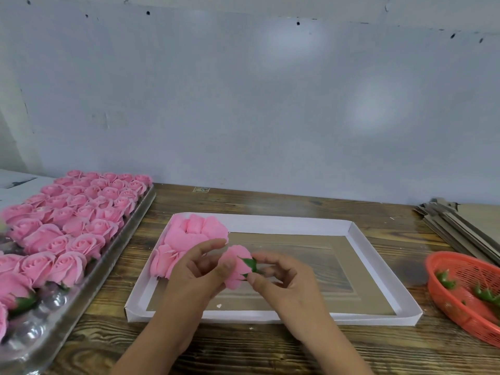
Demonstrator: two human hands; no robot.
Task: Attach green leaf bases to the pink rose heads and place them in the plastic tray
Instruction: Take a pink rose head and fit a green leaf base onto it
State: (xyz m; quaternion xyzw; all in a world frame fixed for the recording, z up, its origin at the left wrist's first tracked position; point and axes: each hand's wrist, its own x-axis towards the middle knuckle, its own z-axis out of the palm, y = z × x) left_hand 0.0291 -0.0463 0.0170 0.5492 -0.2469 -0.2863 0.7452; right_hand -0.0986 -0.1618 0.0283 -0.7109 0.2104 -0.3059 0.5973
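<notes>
My left hand (198, 269) holds a pink rose head (236, 262) between thumb and fingers, above the white box lid. My right hand (281, 274) pinches a green leaf base (251, 264) against the rose's underside. A clear plastic tray (89, 282) at the left is filled with several rows of pink roses (81, 212); its near cells show bare plastic. More loose rose heads (189, 234) lie in the far left corner of the lid.
The shallow white box lid (378, 266) with a clear window lies on the wooden table (270, 353). An orange mesh basket (454, 301) with green leaf bases (484, 295) sits at the right edge. Flat cardboard pieces (460, 223) are stacked at the far right.
</notes>
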